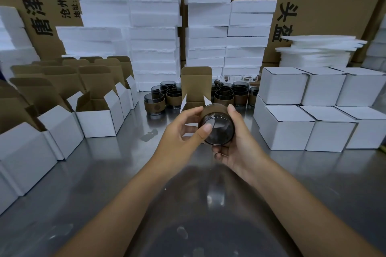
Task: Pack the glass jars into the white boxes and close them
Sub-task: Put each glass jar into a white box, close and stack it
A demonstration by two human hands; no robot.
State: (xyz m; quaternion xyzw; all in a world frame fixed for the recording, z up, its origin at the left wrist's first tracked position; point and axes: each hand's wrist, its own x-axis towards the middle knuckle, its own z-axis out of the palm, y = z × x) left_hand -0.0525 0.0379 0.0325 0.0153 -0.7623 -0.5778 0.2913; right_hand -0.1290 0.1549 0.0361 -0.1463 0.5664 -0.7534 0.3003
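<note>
Glass jar (pixel 217 129) is held at frame centre on its side. Its long axis runs away from the camera, with the round end face toward the lens. The far end is aimed at the open white box (pixel 196 83) just behind it, lid flap upright.

Right hand (pixel 236 146) is curled round the jar's right side and underside. Left hand (pixel 181 131) is curled at the jar's left, thumb laid on the end face. Whether its fingers also hold the box cannot be told.

Both hands are equally near. A straight push along the axis is judged next, with the side flaps to be cleared.
</note>
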